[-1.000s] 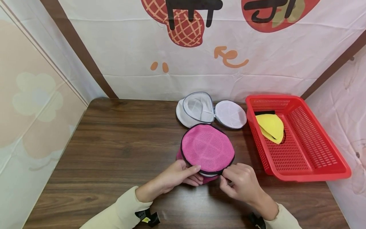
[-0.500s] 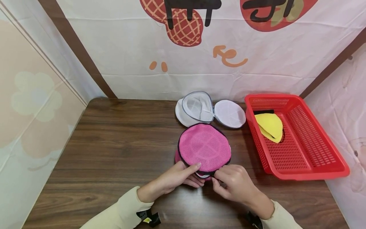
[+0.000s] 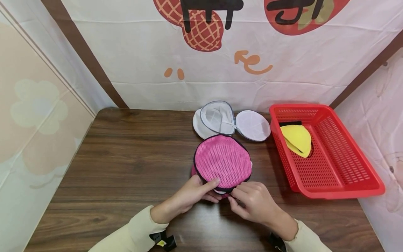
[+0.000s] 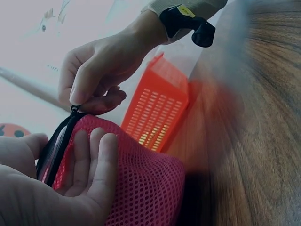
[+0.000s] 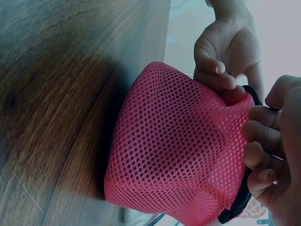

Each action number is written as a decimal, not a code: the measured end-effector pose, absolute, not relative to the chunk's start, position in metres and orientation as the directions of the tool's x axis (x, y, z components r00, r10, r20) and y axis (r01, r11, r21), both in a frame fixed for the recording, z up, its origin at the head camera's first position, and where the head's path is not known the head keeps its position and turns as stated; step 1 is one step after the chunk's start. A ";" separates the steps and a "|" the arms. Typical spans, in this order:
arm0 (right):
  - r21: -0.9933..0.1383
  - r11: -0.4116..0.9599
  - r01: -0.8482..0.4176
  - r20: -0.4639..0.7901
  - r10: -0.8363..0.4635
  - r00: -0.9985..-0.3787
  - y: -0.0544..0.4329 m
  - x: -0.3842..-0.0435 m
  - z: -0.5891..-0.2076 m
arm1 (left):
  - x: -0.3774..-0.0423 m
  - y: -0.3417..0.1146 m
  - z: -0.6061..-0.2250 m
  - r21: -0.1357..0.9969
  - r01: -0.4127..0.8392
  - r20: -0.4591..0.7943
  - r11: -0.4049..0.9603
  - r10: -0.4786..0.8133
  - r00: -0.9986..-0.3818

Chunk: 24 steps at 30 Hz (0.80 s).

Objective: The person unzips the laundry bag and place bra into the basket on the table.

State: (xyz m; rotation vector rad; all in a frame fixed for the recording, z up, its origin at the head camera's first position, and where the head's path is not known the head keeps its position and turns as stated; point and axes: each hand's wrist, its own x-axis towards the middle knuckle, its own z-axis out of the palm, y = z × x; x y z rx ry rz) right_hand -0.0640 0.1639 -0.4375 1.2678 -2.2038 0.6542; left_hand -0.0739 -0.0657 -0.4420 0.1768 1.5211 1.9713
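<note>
Brown wood grain covers the worktop (image 3: 126, 157), with pale floral cloth (image 3: 41, 105) beyond its left edge. A cream sleeve (image 3: 132, 231) reaches in from the near side, a black strap (image 3: 162, 239) at its cuff, to the left hand (image 3: 191, 195), which grasps the near rim of a pink mesh bag (image 3: 223, 161), thumb on top and fingers below. That bag sits roughly midway between the worktop's left and right edges, its round top facing up and edged in black zip (image 4: 64, 145); a sliver of something white (image 3: 219, 191) shows beside the left thumb. Behind it, close to the back edge, lies a white mesh bag (image 3: 217, 120), its round lid (image 3: 253, 126) folded out to the right; whether the 2 bags touch, I cannot tell. At the near right of the pink rim, the right hand (image 3: 256, 202) pinches the zip pull (image 4: 74, 108). Farthest right, by the worktop's right edge, stands a red basket (image 3: 344, 194) with slotted walls, holding 1 folded yellow piece (image 3: 297, 140) and a black strip (image 3: 290, 123) near its left wall.
</note>
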 end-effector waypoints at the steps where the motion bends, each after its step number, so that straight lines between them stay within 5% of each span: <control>1: -0.151 0.450 -0.880 0.640 -0.634 -0.434 0.164 -0.064 -0.438 | -0.074 -0.065 -0.443 0.905 -0.403 -0.270 -0.136 0.549 -0.791; 24: -0.139 0.435 -0.890 0.639 -0.647 -0.416 0.167 -0.066 -0.440 | -0.070 -0.064 -0.439 0.882 -0.464 -0.328 -0.080 0.602 -0.728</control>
